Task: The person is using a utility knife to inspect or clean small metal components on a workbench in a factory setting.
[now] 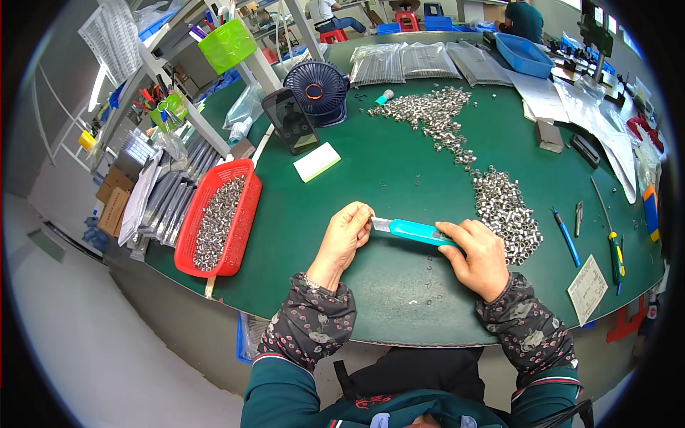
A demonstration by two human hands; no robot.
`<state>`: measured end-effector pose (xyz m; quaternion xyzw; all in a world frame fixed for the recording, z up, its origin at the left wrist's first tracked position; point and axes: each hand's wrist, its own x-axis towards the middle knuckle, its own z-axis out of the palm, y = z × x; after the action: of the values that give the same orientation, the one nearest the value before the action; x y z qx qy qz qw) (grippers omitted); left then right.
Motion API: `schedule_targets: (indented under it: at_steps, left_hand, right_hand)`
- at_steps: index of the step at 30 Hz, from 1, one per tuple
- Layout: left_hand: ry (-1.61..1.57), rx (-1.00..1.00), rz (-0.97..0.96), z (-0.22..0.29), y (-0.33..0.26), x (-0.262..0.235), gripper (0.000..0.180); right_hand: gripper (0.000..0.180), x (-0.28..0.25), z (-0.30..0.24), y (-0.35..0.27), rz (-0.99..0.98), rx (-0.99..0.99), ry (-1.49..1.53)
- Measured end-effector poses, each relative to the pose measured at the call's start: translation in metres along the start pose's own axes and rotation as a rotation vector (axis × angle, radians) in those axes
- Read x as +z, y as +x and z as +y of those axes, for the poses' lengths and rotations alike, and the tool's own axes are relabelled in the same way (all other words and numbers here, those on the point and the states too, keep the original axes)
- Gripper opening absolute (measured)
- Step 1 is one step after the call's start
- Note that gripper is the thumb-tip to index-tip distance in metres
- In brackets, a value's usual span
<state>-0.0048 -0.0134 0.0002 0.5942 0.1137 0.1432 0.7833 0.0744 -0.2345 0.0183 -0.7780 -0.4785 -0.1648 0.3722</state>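
Note:
My right hand (477, 255) grips a teal utility knife (417, 232) by its handle, with the blade out and pointing left. The fingertips of my left hand (344, 237) are pinched together right at the blade's tip; whatever they hold is too small and covered to make out. Beyond my right hand lies a heap of short metal rings (506, 214). A longer pile of similar small metal pieces (428, 114) spreads farther back. On the left, a red plastic basket (250, 207) holds many small metal parts (220, 222).
A fan (315, 93), a propped phone (291, 121) and a pad of paper slips (317, 162) stand beyond my left hand. To the right lie a blue pen-like tool (567, 237), a screwdriver (614, 246) and a printed label (588, 290). Plastic-wrapped bundles (432, 60) line the back.

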Motion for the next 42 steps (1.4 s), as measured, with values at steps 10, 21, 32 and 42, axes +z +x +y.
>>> schedule_targets:
  at_steps: [10,21,32,42]
  left_hand:
    - [-0.003,-0.067,-0.043,0.003,0.000,-0.003,0.028]
    - [-0.071,-0.175,-0.081,0.007,-0.001,-0.008,0.029]
    - [-0.062,-0.323,-0.151,0.010,-0.004,-0.011,0.031]
    - [-0.061,-0.422,-0.260,0.012,-0.006,-0.010,0.026]
  right_hand:
    - [0.031,0.000,0.001,0.000,-0.002,-0.024,-0.024]
    - [0.033,-0.001,-0.001,0.002,0.010,-0.074,-0.053]
    - [0.036,-0.007,-0.001,0.003,0.011,-0.156,-0.166]
    - [0.034,-0.018,0.001,0.010,0.134,-0.356,-0.385]
